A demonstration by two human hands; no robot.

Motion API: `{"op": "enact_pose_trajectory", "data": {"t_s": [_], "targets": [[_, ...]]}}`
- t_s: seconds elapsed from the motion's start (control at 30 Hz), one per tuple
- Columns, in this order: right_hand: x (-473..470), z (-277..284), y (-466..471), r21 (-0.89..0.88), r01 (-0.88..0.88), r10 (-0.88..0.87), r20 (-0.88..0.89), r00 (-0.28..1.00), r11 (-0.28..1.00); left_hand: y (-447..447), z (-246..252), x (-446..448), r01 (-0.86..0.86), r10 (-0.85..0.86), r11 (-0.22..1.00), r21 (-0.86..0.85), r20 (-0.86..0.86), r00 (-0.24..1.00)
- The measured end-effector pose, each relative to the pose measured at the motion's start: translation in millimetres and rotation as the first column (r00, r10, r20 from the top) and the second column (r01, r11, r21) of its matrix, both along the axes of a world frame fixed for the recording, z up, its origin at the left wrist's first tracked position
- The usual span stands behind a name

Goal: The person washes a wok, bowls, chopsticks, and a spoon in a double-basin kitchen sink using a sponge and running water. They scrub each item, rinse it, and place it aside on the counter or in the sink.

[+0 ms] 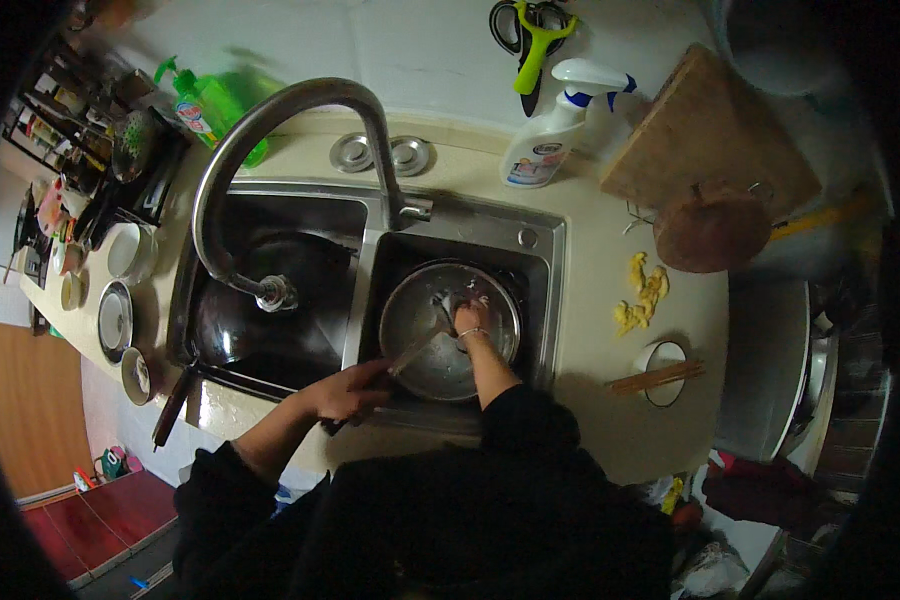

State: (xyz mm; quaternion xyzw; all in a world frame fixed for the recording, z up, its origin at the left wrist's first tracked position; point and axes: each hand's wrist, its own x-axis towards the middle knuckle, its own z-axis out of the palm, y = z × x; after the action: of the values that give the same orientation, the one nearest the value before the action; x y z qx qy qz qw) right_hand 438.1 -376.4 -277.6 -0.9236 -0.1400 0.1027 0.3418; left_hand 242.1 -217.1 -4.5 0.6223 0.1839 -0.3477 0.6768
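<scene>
A round metal basin (439, 367) sits in the right-hand bowl of a stainless steel double sink (356, 300). My left hand (352, 394) grips the handle of a long-handled cooking utensil (416, 351), whose shaft slants into the basin. Over the basin, my right hand (471, 316) is closed around the utensil's far end. Blur and my fingers hide the shape of that end, and whether a cloth or scrubber is there. In the left-hand bowl lies a dark wok (232, 330), its handle sticking out over the front edge. A curved faucet (292, 90) points down above the wok.
Pieces of ginger (641, 292) lie on the right counter, near a white cup (664, 375) with chopsticks across it. A spray bottle (544, 142) and a wooden cutting board (709, 135) stand behind. Bowls (116, 321) and a green pump bottle (202, 105) are at left.
</scene>
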Motion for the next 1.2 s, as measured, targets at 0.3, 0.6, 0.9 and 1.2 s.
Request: {"op": "enact_pose_trajectory", "data": {"t_s": [0.3, 0.6, 0.9, 1.2], "targets": [[-22.3, 63.5, 0.3, -0.118, 0.007, -0.021, -0.116, 0.993, 0.993, 23.2, -1.2, -25.7, -0.010, 0.007, 0.999, -0.050, -0.065, 0.998], [-6.6, 68.9, 5.9, -0.004, -0.360, 0.356, 0.156, 0.921, 0.933, 8.9, 25.5, -24.4, 0.093, -0.094, 0.995, -0.027, -0.029, 0.995], [30.6, 15.8, -39.0, 0.230, -0.077, 0.159, -0.366, 0.917, 0.970, 19.8, 44.6, -64.6, -0.088, 0.096, 0.977, -0.193, 0.034, 0.995], [2.0, 159.1, -40.8, 0.721, 0.692, 0.692, -0.522, 0.498, 0.045, 18.5, 22.3, -91.5, -0.191, 0.317, 0.756, -0.626, 0.095, 0.944]]}}
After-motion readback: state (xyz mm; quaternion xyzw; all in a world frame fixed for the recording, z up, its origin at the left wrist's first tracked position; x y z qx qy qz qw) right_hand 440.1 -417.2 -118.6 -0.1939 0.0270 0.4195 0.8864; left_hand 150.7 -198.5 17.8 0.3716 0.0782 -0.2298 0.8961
